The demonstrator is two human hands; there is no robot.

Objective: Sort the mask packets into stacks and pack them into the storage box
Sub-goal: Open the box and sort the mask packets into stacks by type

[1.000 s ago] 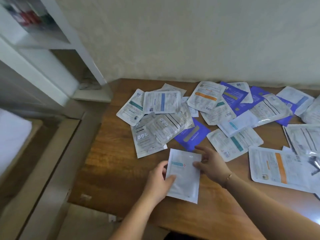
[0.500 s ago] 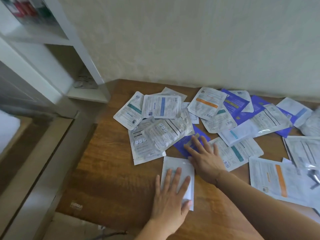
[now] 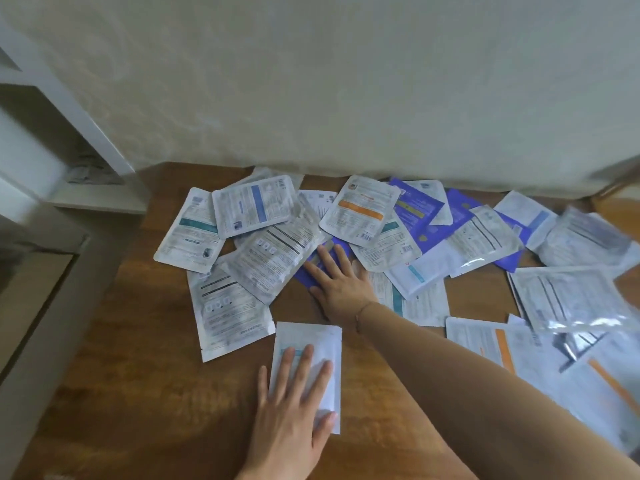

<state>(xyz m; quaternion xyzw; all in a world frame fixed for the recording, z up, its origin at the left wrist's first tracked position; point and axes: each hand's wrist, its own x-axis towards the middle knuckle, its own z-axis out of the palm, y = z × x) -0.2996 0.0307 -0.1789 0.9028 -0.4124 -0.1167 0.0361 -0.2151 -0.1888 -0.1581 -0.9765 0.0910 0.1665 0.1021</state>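
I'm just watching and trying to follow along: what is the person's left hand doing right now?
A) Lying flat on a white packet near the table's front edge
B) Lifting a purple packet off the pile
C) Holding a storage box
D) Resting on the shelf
A: the left hand lies with straight fingers flat on the white mask packet, which sits alone on the wooden table, apart from the pile.

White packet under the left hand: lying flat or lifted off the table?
Flat. The white packet lies on the wooden table, with the left hand pressing it with straight, spread fingers.
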